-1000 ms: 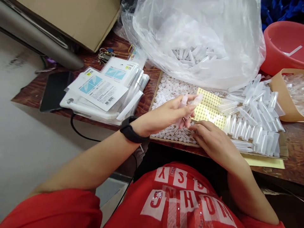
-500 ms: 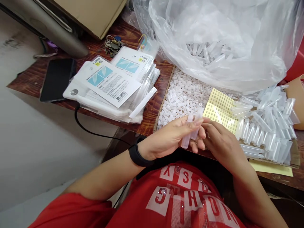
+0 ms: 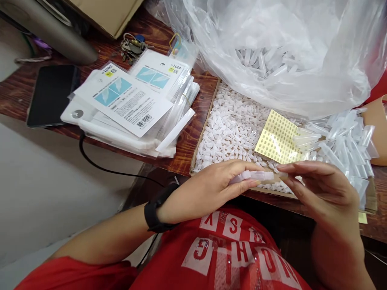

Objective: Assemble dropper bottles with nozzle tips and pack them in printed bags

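My left hand, with a black band at its wrist, is closed around small translucent plastic tubes. They lie sideways, their ends toward my right hand; at least two were visible earlier. My right hand faces those ends with thumb and forefinger pinched on a small translucent plastic piece, perhaps a cap. A narrow gap separates the piece from the tubes. Below and behind the hands lies a cardboard tray of small white plastic caps. A yellow sticker sheet rests on them.
Many clear tubes are heaped at the tray's right. Behind stands a large plastic bag with more tubes inside. On the left are a stack of printed cards, keys, a phone and a black cable.
My left hand has turned the tubes from upright to sideways, pointing right. My right hand has moved right and turned, its thumb and forefinger now pinching a small piece. The view has shifted slightly.
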`<state>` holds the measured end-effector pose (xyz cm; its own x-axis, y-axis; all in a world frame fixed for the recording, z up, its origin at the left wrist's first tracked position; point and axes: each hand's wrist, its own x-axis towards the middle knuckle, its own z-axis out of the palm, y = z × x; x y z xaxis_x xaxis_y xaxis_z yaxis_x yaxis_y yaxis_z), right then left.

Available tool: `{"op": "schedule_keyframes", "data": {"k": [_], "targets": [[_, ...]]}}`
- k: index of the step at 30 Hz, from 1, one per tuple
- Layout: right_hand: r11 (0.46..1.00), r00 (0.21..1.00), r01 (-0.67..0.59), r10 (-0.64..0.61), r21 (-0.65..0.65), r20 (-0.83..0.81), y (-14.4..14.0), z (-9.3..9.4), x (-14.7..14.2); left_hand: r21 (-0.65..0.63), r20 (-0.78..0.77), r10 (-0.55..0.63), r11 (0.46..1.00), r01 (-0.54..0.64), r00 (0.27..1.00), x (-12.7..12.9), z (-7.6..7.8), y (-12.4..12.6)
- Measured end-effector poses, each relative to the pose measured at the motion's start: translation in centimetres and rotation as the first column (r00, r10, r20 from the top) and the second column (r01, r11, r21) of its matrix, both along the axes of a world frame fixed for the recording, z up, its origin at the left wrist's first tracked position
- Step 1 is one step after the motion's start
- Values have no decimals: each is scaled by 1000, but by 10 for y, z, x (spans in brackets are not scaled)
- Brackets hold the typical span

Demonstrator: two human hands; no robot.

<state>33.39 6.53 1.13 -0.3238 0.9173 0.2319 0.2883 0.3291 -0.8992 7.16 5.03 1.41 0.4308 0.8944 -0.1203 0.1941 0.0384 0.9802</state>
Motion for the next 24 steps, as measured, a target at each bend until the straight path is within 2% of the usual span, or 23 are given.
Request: {"op": "schedule_keyframes", "data": {"k": [3,6,8,12,16,19,22,23,24], "targets": [[989,987,-134,126,64,104,-5,13,4,67,-33,-69,995,71,997,1,-2,1],[949,936,-250,187,192,297,-6,24,10,132,-50,-120,983,126,992,0,-3,0],[932,917,-296,216,210,335,-4,28,13,185,-51,-151,970,158,987,-1,-5,0],[967,957,-223,194,122,215,1,22,16,303,-65,-203,929,213,977,1,-7,-2],[976,984,-175,168,131,60,-1,7,16,413,-84,-185,888,204,979,8,-10,-4],[972,983,-183,179,150,46,-9,2,15,513,-141,-161,832,211,977,10,-13,-5],[959,975,-221,213,179,63,-17,2,15,625,-204,-138,744,238,969,12,-15,-7],[958,975,-220,211,187,65,-18,2,15,635,-210,-145,732,248,967,13,-14,-7],[962,979,-203,193,183,68,-19,1,16,615,-203,-161,747,254,966,15,-13,-6]]}}
